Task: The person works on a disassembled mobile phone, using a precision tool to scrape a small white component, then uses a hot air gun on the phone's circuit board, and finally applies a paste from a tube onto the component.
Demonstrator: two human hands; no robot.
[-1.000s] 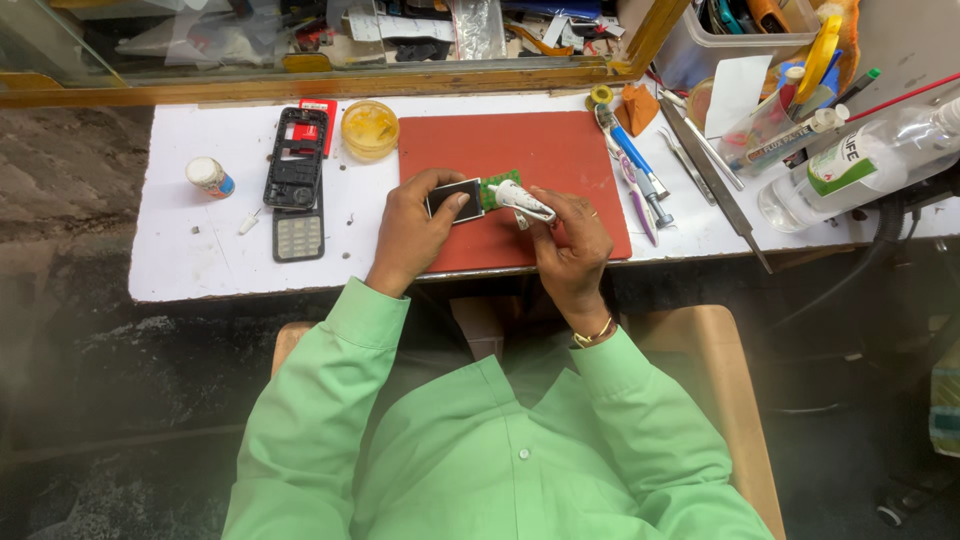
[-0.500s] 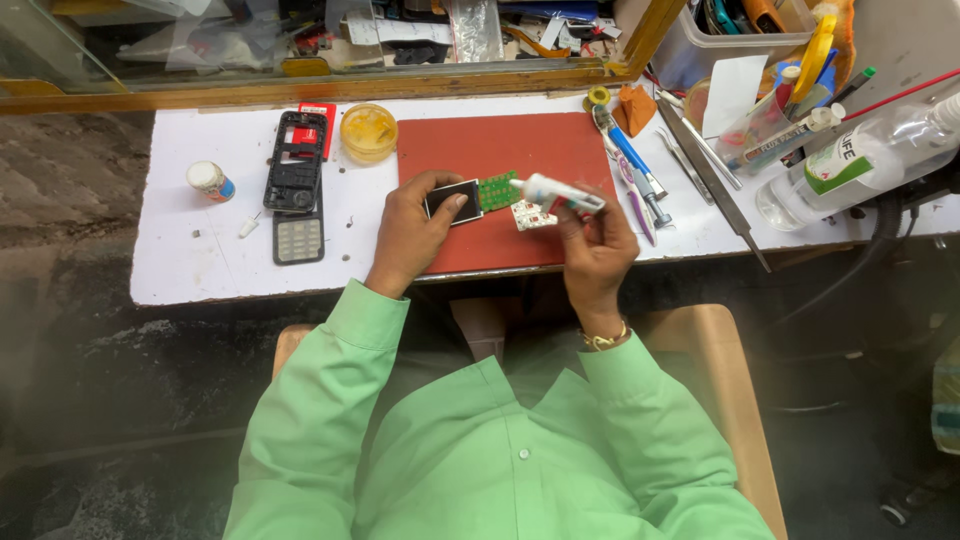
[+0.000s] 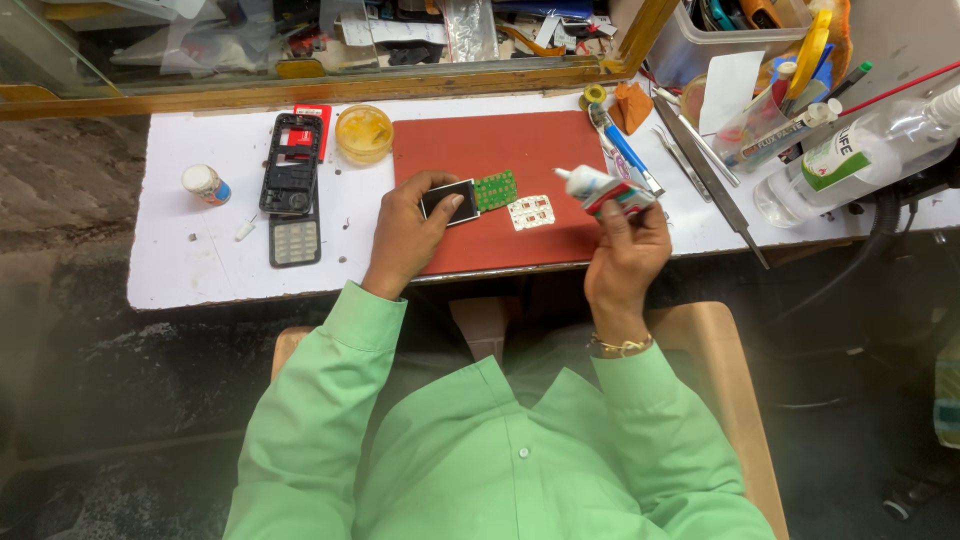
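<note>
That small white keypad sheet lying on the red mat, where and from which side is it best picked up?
The white keypad sheet lies flat on the red mat, so probably pinch it by its right short edge, coming from the right. That side is bare mat, while the green circuit board under the left hand crowds its upper left. Being thin, an edge likely needs lifting first.

Green circuit board (image 3: 495, 189), red mat (image 3: 500, 150), seemingly white-and-red tube (image 3: 605, 190), green sleeves (image 3: 330, 400).
</note>
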